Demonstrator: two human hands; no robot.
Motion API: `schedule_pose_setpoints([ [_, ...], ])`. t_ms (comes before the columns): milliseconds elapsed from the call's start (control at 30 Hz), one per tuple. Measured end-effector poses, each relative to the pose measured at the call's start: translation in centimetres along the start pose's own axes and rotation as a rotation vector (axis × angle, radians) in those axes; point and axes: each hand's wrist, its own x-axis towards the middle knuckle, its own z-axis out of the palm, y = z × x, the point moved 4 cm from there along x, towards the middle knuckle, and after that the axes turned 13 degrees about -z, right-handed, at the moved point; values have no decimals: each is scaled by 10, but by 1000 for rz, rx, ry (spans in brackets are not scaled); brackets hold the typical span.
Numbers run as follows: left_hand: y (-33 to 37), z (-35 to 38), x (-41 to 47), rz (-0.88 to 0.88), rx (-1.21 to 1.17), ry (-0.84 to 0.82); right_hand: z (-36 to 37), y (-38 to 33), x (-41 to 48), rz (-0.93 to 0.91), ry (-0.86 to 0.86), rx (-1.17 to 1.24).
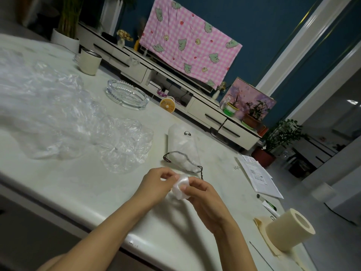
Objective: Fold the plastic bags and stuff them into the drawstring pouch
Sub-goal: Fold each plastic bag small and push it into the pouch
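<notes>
Just short of the pouch's mouth, the person is holding a small folded plastic bag [181, 189] above the table [88, 192] with both hands. The left hand [156, 185] is pinching its left edge between curled fingers and thumb. The right hand [203, 194] is gripping the other side, thumb pressing on top. Holding it from both sides is probably what is stopping the slippery film from springing open.

The drawstring pouch [182, 145] is lying flat on the table just beyond the hands. Its dark cord is looping loose around the open end facing the person, likely so the bundle can go straight in. White film appears to be sitting inside it, though how much cannot be told.

Further left, a crumpled clear bag [123, 145] is lying near the pouch, and a larger heap of clear bags [39, 106] is spreading toward the far-left edge. Judging by that heap, the task is somewhere in its middle. The next move is calling for sliding this bundle through the cord loop without loosening it.
</notes>
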Motion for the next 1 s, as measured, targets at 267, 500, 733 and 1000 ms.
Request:
schedule_pose_setpoints([
  [267, -2, 15, 5, -19, 20, -141, -6, 16, 10, -78, 267, 78],
  [500, -15, 20, 36, 64, 195, 78, -24, 32, 27, -70, 417, 22],
  [733, -8, 19, 60, 453, 673, 536, -54, 50, 52, -114, 623, -174],
  [1000, 1, 43, 115, 569, 994, 436, -60, 55, 57, -284, 505, -383],
])
